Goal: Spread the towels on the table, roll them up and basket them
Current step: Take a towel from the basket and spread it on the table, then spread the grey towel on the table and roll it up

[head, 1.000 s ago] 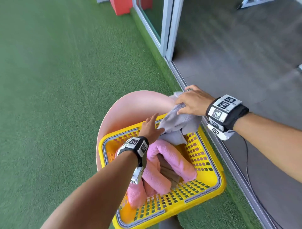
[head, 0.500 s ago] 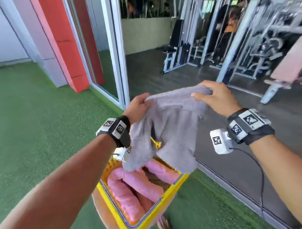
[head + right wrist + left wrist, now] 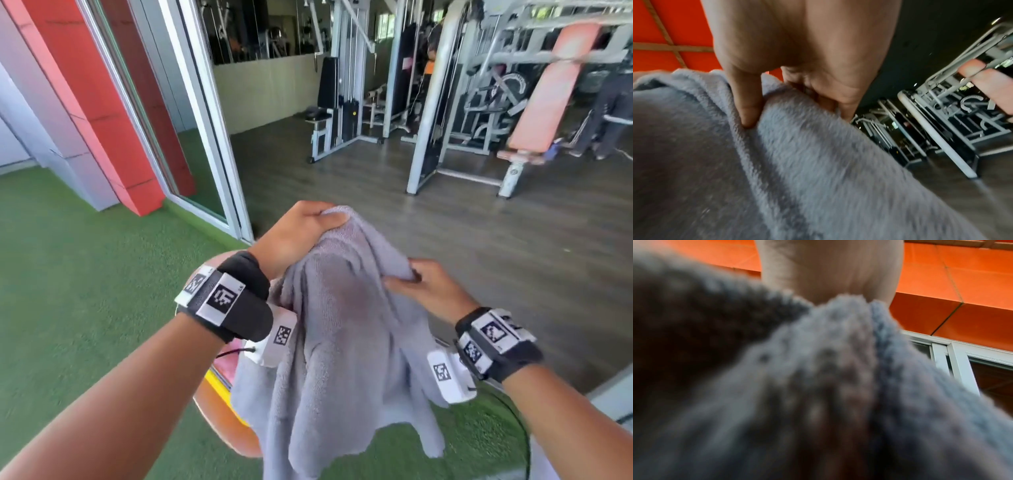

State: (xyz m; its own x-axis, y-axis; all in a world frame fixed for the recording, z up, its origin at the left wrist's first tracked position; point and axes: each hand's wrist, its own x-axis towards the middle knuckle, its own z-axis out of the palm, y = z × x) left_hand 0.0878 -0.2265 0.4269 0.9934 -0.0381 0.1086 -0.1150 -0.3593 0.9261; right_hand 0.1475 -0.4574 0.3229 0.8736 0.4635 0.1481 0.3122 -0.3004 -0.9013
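A grey towel (image 3: 342, 342) hangs in the air between both hands, draped in loose folds. My left hand (image 3: 308, 226) grips its top edge at the highest point. Lower and to the right, my right hand (image 3: 407, 277) pinches another part of the edge between thumb and fingers (image 3: 748, 104). In the left wrist view the grey towel (image 3: 818, 386) fills nearly the whole picture. A sliver of the yellow basket (image 3: 215, 377) shows under my left wrist, with a bit of pink towel (image 3: 227, 359) in it; the hanging towel hides the rest.
The basket sits on a pink rounded stool (image 3: 226, 425) on green artificial turf (image 3: 85, 291). A sliding glass door frame (image 3: 205, 120) and red pillar (image 3: 102, 120) stand ahead left. Beyond is a dark gym floor (image 3: 445, 240) with weight machines (image 3: 462, 102). No table is in view.
The grey towel came up out of the basket and hangs higher. My right hand has dropped lower along the edge and closer to the left. The view tilted up toward the gym.
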